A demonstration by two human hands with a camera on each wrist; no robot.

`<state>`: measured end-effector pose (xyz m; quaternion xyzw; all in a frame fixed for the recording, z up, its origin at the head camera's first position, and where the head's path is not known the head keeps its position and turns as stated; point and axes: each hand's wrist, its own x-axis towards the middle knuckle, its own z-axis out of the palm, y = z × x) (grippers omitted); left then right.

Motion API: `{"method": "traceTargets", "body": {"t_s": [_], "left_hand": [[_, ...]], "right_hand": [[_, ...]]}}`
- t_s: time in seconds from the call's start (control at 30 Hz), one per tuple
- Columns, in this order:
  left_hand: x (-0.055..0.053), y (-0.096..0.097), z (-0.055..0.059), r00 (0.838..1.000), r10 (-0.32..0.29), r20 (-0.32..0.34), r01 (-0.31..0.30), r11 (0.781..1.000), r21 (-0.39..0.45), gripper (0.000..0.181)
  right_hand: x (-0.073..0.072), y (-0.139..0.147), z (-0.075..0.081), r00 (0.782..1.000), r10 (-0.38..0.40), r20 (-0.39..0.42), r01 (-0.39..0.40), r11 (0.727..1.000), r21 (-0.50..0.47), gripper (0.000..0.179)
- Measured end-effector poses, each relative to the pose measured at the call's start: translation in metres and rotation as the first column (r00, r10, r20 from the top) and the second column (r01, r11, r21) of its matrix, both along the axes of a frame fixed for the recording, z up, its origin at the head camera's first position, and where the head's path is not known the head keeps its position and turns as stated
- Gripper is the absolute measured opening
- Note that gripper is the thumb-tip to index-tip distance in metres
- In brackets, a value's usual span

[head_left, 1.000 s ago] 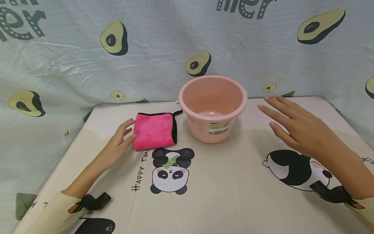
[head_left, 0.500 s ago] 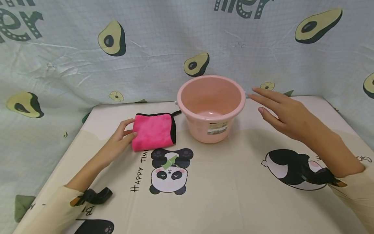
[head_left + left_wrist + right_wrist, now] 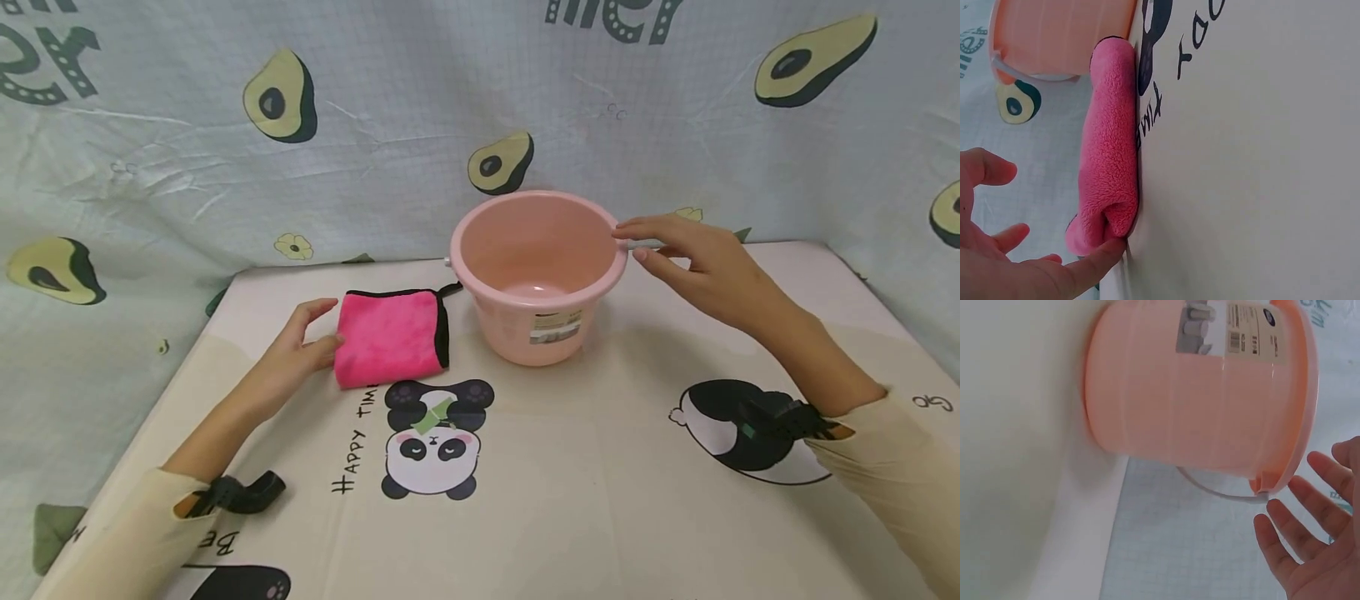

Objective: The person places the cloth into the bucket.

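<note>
A folded pink cloth (image 3: 392, 337) with black edging and a small black loop lies on the table. My left hand (image 3: 288, 362) is at its left edge, fingers spread. In the left wrist view, one digit of that hand (image 3: 1035, 269) touches the end of the cloth (image 3: 1110, 137) low by the tabletop, and the others are apart from it. Right of the cloth stands an upright pink bucket (image 3: 536, 329) with a label. At the bucket's right rim is my right hand (image 3: 708, 271), its fingers loosely bent. In the right wrist view, fingertips reach the rim near the handle joint; contact is unclear.
The tabletop (image 3: 540, 517) has a cover printed with pandas and lettering. Behind it hangs a pale sheet (image 3: 390, 183) with avocado prints, close to the bucket's far side. The bucket's thin white handle (image 3: 1222, 495) hangs down behind it.
My right hand has moved left and slightly away from me to the bucket's rim, its fingers bending more. The left hand has stayed at the cloth's left edge. Cloth and bucket have not visibly moved.
</note>
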<state>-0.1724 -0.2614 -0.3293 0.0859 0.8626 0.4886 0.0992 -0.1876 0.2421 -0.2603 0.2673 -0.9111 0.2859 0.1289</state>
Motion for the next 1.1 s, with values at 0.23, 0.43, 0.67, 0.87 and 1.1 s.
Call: {"method": "traceTargets", "body": {"t_s": [0.23,0.43,0.67,0.87,1.1], "left_hand": [[-0.006,-0.006,0.000,0.998,0.025,0.057,-0.032,0.991,0.133,0.070],[-0.011,-0.010,-0.001,0.991,0.015,0.131,-0.057,0.945,0.323,0.065],[-0.017,-0.011,0.001,0.981,-0.019,0.194,-0.069,0.897,0.436,0.064],[-0.024,-0.011,-0.002,0.967,-0.123,0.222,-0.012,0.851,0.524,0.059],[-0.034,-0.012,-0.007,0.964,-0.163,0.210,0.022,0.837,0.546,0.047]], "right_hand": [[-0.013,-0.001,-0.003,0.991,-0.009,0.131,0.025,0.992,-0.124,0.032],[-0.025,0.001,-0.009,0.969,0.033,0.246,0.029,0.970,-0.243,0.029],[-0.042,-0.004,-0.015,0.943,0.152,0.296,-0.033,0.928,-0.371,0.020],[-0.048,-0.003,-0.019,0.927,0.185,0.325,-0.056,0.928,-0.368,0.034],[-0.052,-0.001,-0.027,0.919,0.216,0.331,-0.084,0.924,-0.372,0.042]]}}
